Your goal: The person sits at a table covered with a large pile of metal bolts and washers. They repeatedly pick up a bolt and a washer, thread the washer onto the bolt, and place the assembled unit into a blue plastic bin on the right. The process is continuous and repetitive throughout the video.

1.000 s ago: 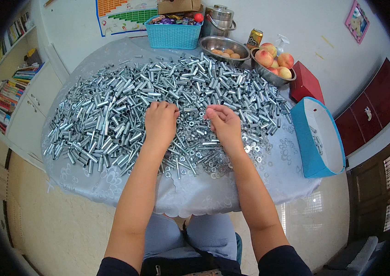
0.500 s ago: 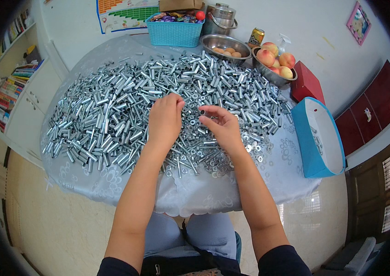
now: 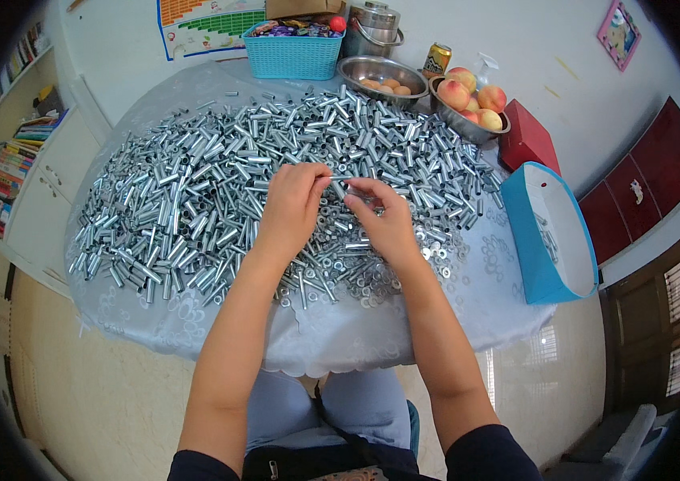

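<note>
My left hand (image 3: pixel 290 204) is closed over the middle of the pile, pinching a thin metal bolt (image 3: pixel 341 177) that points sideways toward my right hand. Thumb and forefinger of my right hand (image 3: pixel 385 220) come together at the bolt's far end; a small piece between them is too tiny to make out. Below and around both hands lies a wide heap of shiny metal sleeves (image 3: pixel 187 184). Nearer me, loose washers (image 3: pixel 368 290) and several bolts (image 3: pixel 302 287) are scattered at the heap's front edge.
A blue open box (image 3: pixel 538 264) holding a few metal parts stands at the table's right. Behind the heap are a turquoise basket (image 3: pixel 292 58), a steel bowl of eggs (image 3: pixel 356 70), a bowl of peaches (image 3: pixel 468 128), a can (image 3: pixel 437 59) and a red box (image 3: pixel 528 136).
My hands have drawn closer together. A bolt now shows between them, where earlier the right fingers were parted around a small ring-like piece. The whole view has shifted slightly.
</note>
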A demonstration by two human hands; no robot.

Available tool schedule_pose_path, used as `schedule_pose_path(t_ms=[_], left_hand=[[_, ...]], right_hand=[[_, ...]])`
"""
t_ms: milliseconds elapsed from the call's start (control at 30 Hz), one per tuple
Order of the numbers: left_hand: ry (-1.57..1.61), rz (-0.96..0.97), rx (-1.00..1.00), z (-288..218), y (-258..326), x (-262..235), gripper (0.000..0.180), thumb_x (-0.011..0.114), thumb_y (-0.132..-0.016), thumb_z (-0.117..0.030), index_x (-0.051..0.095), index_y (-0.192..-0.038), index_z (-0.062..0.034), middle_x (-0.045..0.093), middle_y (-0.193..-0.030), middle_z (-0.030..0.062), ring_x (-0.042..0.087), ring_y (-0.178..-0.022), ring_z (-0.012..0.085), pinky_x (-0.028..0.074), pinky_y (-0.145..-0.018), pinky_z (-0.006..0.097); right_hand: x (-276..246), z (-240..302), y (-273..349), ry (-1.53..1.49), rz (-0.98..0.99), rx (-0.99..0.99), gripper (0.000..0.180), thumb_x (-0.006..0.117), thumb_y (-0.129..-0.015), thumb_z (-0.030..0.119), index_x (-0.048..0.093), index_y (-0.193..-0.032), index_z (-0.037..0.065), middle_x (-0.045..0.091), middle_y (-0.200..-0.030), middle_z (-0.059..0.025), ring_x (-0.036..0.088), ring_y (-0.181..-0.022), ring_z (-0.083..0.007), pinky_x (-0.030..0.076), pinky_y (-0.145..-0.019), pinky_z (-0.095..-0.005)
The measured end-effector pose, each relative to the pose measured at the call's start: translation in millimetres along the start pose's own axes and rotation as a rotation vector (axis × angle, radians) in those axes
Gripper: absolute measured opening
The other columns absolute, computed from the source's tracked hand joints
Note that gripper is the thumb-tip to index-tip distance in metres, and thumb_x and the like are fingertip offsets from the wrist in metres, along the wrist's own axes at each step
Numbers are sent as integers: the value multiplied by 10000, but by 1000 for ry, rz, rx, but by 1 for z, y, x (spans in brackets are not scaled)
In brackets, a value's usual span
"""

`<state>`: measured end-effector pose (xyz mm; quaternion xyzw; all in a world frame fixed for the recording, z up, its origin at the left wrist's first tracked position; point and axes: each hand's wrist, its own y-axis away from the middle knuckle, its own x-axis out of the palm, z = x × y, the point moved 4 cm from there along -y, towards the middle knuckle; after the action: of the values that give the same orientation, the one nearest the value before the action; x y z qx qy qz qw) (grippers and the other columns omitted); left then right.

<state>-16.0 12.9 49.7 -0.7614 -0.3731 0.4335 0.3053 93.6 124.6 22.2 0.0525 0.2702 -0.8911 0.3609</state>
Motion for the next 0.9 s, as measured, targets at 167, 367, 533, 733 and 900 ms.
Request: schedule_pose_path(t_ms=[167, 367, 533, 733, 900], left_hand=[[-60, 47, 36, -2, 1, 5, 92, 555, -829, -71, 561, -916, -40, 570, -838, 91, 509, -795, 290, 391, -723, 389], [-62, 29, 50, 0, 2, 6, 76, 549, -832, -36, 556, -907, -24, 568, -846, 100, 500, -795, 282, 397, -717, 366], [-59, 35, 29, 1, 3, 7, 94, 527, -837, -29, 556, -926, -29, 569, -863, 107, 507, -821, 298, 396, -741, 393], [-86, 13, 35, 5, 5, 8, 96, 522, -838, -8, 549, -928, -21, 568, -868, 113, 507, -829, 291, 403, -741, 366], [-89, 60, 21, 2, 5, 9, 98, 535, -826, -3, 558, -918, -23, 578, -871, 114, 512, -836, 294, 409, -752, 369]], right_hand=[[-5, 9, -1, 101, -46, -89, 223, 654, -777, 86, 639, -997, 50, 627, -887, -79, 584, -792, -171, 436, -661, -255], [-7, 13, 0, 139, -66, -116, 206, 650, -779, 83, 645, -984, 60, 616, -883, -79, 579, -797, -182, 437, -662, -268], [-8, 10, -1, 131, -64, -95, 206, 650, -781, 85, 646, -985, 63, 615, -880, -77, 579, -793, -180, 438, -668, -271], [-9, 4, -1, 98, -86, -76, 215, 653, -777, 85, 649, -991, 72, 617, -877, -74, 583, -770, -177, 440, -655, -269], [-7, 12, 0, 116, -58, -105, 217, 653, -773, 72, 654, -990, 72, 620, -868, -71, 586, -763, -173, 442, -644, -260]])
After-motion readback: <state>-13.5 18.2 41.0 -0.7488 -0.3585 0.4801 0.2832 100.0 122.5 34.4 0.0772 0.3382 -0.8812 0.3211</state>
